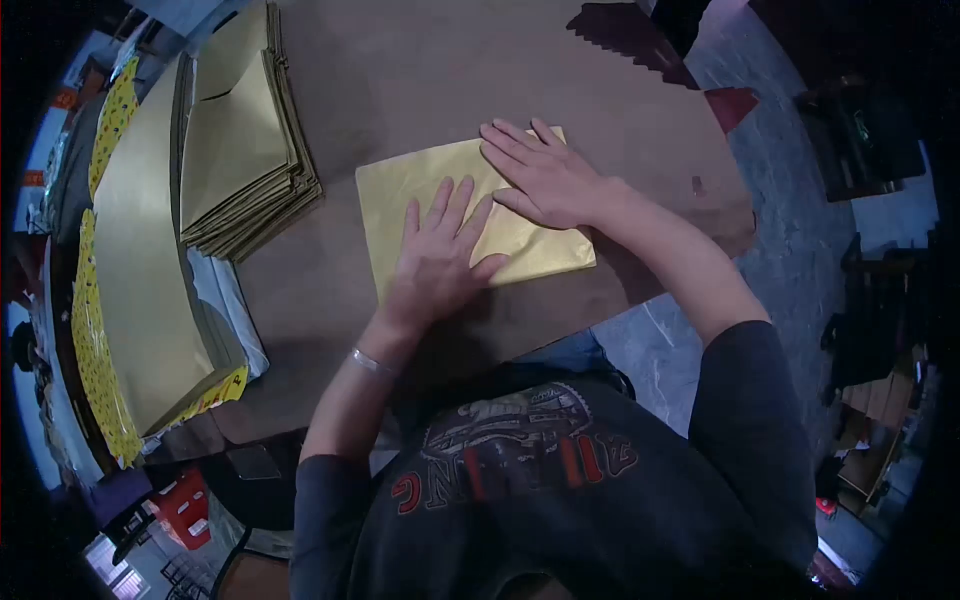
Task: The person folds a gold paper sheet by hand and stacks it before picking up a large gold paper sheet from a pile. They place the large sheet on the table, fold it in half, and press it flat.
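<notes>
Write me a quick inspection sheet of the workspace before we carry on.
Surface: brown table, its far right corner overhanging a grey floor.
Job's things: gold sheet, lightly creased, flat under both hands; stack of gold paper pieces to the left, edges uneven.
Clutter: larger gold sheets on yellow patterned wrapping at the far left; dark jagged-edged piece near the far edge.
Hands: left hand and right hand palm down, fingers spread.
Cables: nothing seen.
Surroundings: red item lower left; frame edges too dark to read.
</notes>
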Demonstrator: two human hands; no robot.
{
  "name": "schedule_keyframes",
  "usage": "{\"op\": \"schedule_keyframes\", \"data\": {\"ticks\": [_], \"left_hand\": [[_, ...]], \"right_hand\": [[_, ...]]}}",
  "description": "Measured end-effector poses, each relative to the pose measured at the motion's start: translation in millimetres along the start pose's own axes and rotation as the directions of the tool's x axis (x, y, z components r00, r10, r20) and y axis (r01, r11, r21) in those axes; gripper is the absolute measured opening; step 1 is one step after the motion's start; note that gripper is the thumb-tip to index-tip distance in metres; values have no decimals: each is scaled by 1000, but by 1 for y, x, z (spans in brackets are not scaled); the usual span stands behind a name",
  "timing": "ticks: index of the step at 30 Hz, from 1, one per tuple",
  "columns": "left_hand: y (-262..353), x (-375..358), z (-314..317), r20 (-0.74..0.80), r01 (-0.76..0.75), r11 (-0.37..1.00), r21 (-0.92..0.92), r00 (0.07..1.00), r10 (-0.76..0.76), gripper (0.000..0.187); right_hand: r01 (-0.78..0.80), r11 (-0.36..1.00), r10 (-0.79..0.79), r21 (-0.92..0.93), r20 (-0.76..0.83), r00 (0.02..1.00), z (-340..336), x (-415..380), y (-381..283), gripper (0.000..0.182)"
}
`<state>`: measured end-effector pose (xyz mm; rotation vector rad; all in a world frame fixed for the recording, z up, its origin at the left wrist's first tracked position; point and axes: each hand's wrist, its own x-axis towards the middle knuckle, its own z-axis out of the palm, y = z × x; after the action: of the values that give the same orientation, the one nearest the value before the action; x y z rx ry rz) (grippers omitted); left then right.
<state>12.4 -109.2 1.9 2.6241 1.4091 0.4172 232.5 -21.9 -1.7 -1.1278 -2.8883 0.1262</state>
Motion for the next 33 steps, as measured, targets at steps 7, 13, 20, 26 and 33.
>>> {"op": "schedule_keyframes", "data": {"ticks": [7, 13, 20, 26, 33], "left_hand": [[-25, -37, -16, 75, 90, 995, 40, 993, -93, 62], [-30, -43, -8, 49, 144, 974, 174, 987, -155, 57], [-30, -41, -9, 176, 221, 937, 270, 946, -273, 60], [-30, -41, -9, 152, 225, 941, 251, 951, -268, 58], [-28, -41, -12, 140, 217, 947, 236, 957, -254, 59]], "right_hand": [[-6, 1000, 6, 3, 5, 1000, 0, 1, -1, 66], [-146, 985, 152, 88, -65, 986, 15, 9, -74, 65], [-144, 953, 202, 266, -204, 958, 29, 0, -127, 61], [-270, 938, 304, 217, -142, 942, 30, -25, -107, 63], [-345, 921, 369, 181, -120, 922, 20, -56, -79, 64]]}}
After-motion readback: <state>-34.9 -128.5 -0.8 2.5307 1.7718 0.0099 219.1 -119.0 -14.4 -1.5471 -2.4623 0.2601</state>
